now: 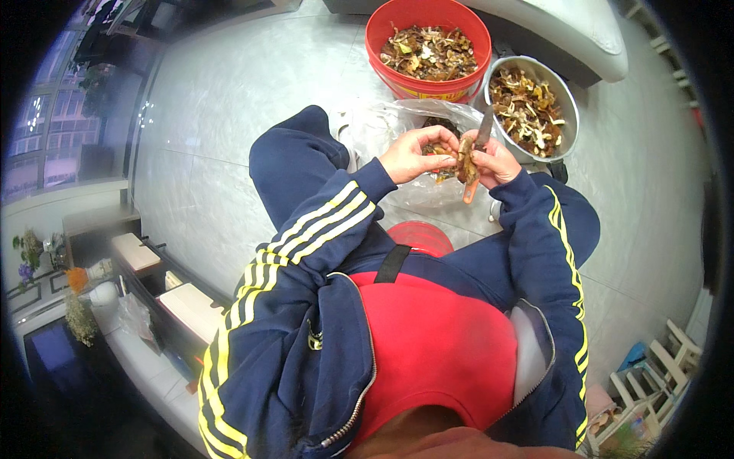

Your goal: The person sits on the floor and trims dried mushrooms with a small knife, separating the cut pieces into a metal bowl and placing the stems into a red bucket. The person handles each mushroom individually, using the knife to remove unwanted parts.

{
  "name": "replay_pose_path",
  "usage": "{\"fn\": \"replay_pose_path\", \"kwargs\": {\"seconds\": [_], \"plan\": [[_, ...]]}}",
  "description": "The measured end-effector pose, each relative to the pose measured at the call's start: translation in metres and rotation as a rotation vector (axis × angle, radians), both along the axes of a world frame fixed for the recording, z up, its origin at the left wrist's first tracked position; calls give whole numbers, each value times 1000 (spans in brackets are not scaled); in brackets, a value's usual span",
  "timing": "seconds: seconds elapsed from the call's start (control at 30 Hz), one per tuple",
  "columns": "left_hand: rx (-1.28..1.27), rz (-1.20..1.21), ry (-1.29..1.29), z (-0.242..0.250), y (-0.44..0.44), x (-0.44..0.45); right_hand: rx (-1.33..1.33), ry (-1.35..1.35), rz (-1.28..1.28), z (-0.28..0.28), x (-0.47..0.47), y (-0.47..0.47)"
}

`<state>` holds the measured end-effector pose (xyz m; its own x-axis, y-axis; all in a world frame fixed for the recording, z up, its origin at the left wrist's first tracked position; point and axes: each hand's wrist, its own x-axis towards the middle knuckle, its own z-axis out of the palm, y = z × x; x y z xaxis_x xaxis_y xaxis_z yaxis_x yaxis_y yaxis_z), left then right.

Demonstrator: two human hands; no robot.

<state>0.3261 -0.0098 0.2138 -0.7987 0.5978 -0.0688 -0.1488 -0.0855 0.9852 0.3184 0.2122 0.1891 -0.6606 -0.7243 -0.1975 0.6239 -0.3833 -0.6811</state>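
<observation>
My left hand [423, 155] holds one side of a brown mushroom [467, 160] between thumb and fingers. My right hand [496, 163] grips a knife with an orange handle [470, 191] and a dark, stained blade [487, 127], and also touches the mushroom. The blade points up and away from me, and the handle end shows below the mushroom. Under both hands lies an open clear plastic bag [401, 192] with brown mushrooms in it, partly hidden by my fingers.
Beyond the bag stand a red bucket [427, 87] and, to its right, a metal pot [572, 109], both holding mushroom pieces. A red round object [421, 236], perhaps a bucket, is between my legs. A wooden rack [654, 378] stands at lower right, an open drawer [189, 312] at lower left.
</observation>
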Motion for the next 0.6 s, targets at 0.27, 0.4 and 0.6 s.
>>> {"fn": "replay_pose_path", "kwargs": {"seconds": [0.27,0.4,0.6], "plan": [[79,446,-185,-20,-5,13,-100,-24,-150,-2,-4,9],[91,346,-435,-28,-6,23,-114,102,-106,-6,-7,4],[348,331,-704,-35,8,21,202,179,-10,-5,-7,-1]]}}
